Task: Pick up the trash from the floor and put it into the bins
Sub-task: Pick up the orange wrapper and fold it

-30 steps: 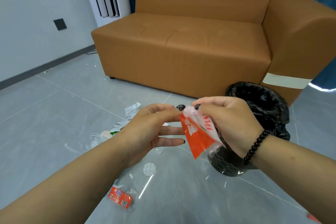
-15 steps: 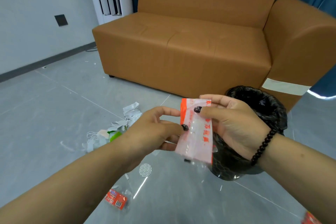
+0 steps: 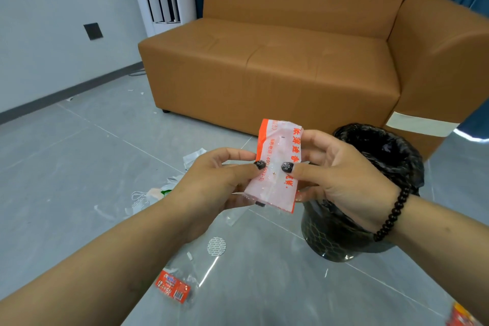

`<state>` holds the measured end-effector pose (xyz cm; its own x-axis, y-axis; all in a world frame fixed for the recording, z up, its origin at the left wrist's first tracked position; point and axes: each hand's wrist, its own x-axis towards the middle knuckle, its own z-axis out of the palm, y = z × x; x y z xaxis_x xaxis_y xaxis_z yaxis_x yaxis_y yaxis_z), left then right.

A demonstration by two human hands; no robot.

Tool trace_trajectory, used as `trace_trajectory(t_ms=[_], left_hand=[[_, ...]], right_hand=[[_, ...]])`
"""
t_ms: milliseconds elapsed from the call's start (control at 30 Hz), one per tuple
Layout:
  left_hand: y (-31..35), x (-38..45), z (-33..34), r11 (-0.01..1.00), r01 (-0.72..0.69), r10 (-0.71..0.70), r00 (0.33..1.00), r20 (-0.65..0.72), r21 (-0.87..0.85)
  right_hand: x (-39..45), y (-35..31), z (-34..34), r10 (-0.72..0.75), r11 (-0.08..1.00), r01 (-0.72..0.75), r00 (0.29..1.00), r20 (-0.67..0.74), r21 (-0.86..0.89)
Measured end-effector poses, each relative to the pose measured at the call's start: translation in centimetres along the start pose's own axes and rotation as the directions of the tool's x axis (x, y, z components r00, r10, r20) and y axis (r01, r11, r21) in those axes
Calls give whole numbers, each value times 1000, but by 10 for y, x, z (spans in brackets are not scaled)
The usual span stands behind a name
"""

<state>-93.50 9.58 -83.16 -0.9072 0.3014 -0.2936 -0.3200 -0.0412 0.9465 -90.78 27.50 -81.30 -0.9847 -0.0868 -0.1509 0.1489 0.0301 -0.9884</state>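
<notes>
Both hands [image 3: 211,180] [image 3: 336,180] pinching wrapper [image 3: 275,167] | bin [image 3: 383,156] waiting right | litter [image 3: 173,286] lying near-left, unpicked

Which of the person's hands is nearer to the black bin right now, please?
The right hand. It pinches the wrapper directly in front of the black bin, overlapping its rim in view. The left hand holds the wrapper's other edge, farther to the bin's left.

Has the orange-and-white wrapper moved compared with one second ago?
Yes. The wrapper now stands unfolded and upright between both hands, left of the black bin; earlier it hung crumpled, overlapping the bin.
</notes>
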Motion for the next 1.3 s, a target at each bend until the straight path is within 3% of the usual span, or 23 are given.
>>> trace_trajectory(t_ms=[200, 300, 400, 633, 733, 833, 900, 1000, 1067, 1167, 1300], left_hand=[[1, -4, 3, 997, 82, -82, 995, 57, -10], [4, -5, 4, 989, 131, -126, 990, 69, -75], [6, -4, 2, 972, 175, -163, 983, 90, -154], [5, -4, 2, 993, 91, -89, 996, 19, -77], [2, -3, 1, 995, 96, -96, 995, -11, -22], [-1, -3, -1, 993, 99, -98, 995, -20, 68], [-3, -3, -2, 990, 100, -98, 995, -20, 95], [-4, -3, -3, 984, 89, -89, 996, -9, 152], [-5, -2, -2, 974, 86, -87, 996, -5, 210], [-8, 0, 0, 961, 97, -102, 995, 6, 258], [-10, 3, -1, 951, 95, -110, 993, 34, 293]], right_hand=[[0, 4, 3, -128, 992, 128, 984, -126, -2], [1, 6, 3, -124, 991, 132, 975, -183, 33], [1, 7, 4, -73, 995, 82, 988, -136, 61], [5, 5, -2, 17, 983, -4, 998, -65, 186], [9, 8, -11, 46, 998, -41, 994, -99, 51], [27, 19, -38, 69, 996, -82, 965, -252, -42], [42, 33, -64, 73, 974, -159, 898, -434, -164], [54, 59, -103, 51, 847, -363, 784, -619, -389], [56, 78, -124, 43, 742, -455, 766, -642, -492], [60, 96, -142, -9, 581, -486, 798, -603, -653], [72, 105, -147, -136, 541, -414, 816, -562, -732]])
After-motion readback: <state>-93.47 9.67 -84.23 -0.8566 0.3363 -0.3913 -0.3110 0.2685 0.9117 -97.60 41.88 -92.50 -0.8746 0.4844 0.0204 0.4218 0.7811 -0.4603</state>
